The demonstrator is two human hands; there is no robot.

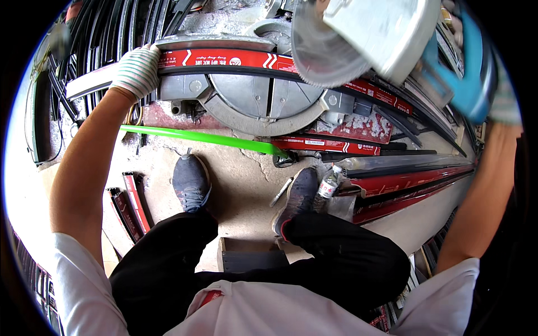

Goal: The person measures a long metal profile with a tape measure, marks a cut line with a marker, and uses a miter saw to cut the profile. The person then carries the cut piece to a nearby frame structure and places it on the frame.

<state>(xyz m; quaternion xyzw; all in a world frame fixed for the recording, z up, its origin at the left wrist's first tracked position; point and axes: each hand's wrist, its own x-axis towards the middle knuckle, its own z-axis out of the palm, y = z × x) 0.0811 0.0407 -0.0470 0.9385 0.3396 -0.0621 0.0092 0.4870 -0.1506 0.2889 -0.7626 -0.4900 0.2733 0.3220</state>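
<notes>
My left hand [137, 71], in a white glove with green stripes, is closed round the left part of a long profile [213, 58] covered in red printed film. The profile lies across the grey round table [241, 92] of a mitre saw, against its metal fence [216, 41]. At the far right, my gloved right hand [506, 101] is wrapped round the teal saw handle [473, 75]; the picture's dark rim and blur hide part of its fingers. The toothed round blade [324, 47], smeared as if spinning, stands at the profile below the pale saw guard [381, 36].
A bright green strip [202, 136] crosses the floor before the saw. By my right shoe [302, 190] are a water bottle [328, 183] and a pen [281, 192]. Red-wrapped profiles [409, 182] lie right, short pieces [134, 199] left, and black profiles [115, 28] at the back left.
</notes>
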